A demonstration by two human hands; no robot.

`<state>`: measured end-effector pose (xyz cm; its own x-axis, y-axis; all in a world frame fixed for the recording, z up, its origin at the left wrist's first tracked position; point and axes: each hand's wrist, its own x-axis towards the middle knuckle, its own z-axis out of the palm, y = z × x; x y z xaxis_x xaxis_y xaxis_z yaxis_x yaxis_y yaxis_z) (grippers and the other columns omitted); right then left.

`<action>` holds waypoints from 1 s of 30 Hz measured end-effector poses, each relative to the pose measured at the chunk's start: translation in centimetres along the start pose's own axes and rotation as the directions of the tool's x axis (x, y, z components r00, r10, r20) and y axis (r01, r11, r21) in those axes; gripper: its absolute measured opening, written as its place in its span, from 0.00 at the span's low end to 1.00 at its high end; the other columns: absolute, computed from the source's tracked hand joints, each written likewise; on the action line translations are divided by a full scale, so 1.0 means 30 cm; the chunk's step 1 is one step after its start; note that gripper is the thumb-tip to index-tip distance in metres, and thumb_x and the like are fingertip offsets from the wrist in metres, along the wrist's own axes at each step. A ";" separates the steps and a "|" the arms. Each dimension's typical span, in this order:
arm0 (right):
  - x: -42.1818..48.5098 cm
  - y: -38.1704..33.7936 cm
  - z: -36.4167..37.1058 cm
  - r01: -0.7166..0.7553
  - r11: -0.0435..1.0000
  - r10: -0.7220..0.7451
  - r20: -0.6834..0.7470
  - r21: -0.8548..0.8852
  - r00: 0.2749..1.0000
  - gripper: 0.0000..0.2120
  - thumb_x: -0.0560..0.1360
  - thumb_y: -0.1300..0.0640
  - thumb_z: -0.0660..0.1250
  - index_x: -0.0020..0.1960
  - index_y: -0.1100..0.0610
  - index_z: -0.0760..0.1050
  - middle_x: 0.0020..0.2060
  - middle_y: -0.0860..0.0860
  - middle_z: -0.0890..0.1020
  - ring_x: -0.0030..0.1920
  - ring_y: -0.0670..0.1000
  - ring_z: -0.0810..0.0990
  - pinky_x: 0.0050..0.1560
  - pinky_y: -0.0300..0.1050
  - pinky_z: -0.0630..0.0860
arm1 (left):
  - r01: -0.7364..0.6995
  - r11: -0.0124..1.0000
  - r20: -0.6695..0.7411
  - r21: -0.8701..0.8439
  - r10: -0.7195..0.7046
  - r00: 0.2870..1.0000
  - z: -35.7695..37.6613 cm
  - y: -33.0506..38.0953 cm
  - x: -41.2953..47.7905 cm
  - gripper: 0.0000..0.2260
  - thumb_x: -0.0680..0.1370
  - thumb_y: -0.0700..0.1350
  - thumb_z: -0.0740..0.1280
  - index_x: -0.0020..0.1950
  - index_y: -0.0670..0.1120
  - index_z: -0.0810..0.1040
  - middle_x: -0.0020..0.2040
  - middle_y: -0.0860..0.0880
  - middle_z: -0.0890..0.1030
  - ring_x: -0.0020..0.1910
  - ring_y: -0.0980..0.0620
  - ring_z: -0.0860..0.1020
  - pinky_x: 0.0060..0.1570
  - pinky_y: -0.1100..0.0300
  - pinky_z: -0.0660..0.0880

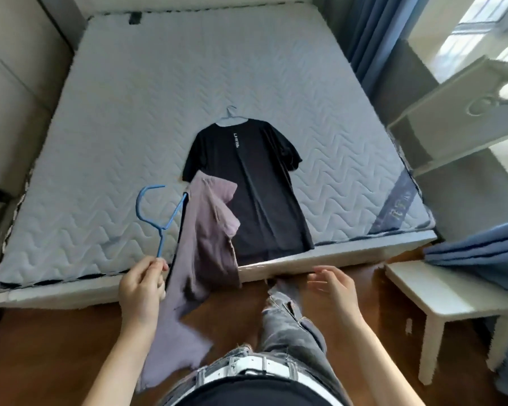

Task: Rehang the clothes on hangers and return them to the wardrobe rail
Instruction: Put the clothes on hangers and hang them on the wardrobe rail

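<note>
My left hand (143, 284) grips the lower end of a blue hanger (154, 213) and holds it up over the bed's near edge, hook pointing up and left. A mauve garment (208, 230) hangs from the hanger's far arm and drapes down past the bed edge toward my legs. A black T-shirt (252, 183) lies flat on the mattress (115, 112) on a pale blue hanger (229, 117), hook pointing away from me. My right hand (333, 285) hovers with relaxed fingers near the bed's front edge, holding nothing.
A white stool or low table (449, 294) stands on the wooden floor at the right, with blue fabric (481, 250) on it. Blue curtains (373, 33) and a white chair back (464, 109) are beyond the bed's right side. A padded headboard wall (15, 83) runs along the left.
</note>
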<state>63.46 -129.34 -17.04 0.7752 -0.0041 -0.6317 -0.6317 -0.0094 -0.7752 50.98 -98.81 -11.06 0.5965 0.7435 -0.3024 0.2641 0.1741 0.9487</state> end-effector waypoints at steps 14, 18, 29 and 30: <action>1.116 -0.742 0.481 0.159 0.955 -0.048 0.401 -0.249 0.915 0.11 0.78 0.65 0.58 0.50 0.65 0.79 0.39 0.59 0.83 0.40 0.58 0.83 0.47 0.48 0.79 | 0.215 0.948 -0.472 -0.234 -0.304 0.828 0.578 0.152 0.603 0.12 0.80 0.37 0.58 0.36 0.43 0.69 0.20 0.58 0.60 0.17 0.59 0.55 0.28 0.60 0.48; 1.455 -0.832 0.756 0.184 0.941 -0.037 0.454 -0.284 0.890 0.12 0.77 0.65 0.58 0.49 0.64 0.80 0.39 0.58 0.84 0.40 0.56 0.84 0.47 0.47 0.81 | 0.222 0.915 -0.523 -0.336 -0.378 0.764 0.727 0.084 0.885 0.13 0.80 0.37 0.56 0.36 0.44 0.68 0.20 0.58 0.59 0.17 0.59 0.55 0.28 0.60 0.48; 2.331 -0.704 1.509 0.013 0.978 0.087 0.457 -0.210 0.885 0.12 0.79 0.64 0.57 0.58 0.64 0.75 0.54 0.61 0.81 0.49 0.56 0.82 0.51 0.45 0.80 | 0.206 0.842 -0.464 -0.499 -0.460 0.757 1.011 -0.336 1.518 0.16 0.81 0.37 0.56 0.33 0.46 0.68 0.19 0.55 0.64 0.16 0.59 0.61 0.20 0.67 0.56; 2.387 -0.679 1.566 -0.012 0.978 0.107 0.454 -0.207 0.885 0.13 0.79 0.64 0.57 0.62 0.64 0.74 0.57 0.61 0.80 0.52 0.56 0.81 0.55 0.47 0.80 | 0.198 0.835 -0.440 -0.512 -0.454 0.775 1.028 -0.362 1.548 0.16 0.81 0.38 0.58 0.32 0.46 0.69 0.20 0.55 0.65 0.17 0.58 0.61 0.21 0.67 0.58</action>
<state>131.72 -82.46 -46.94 0.6166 0.4492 -0.6465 -0.6269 -0.2166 -0.7484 99.20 -86.09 -38.26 0.0086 0.7812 -0.6243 -0.0494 0.6239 0.7800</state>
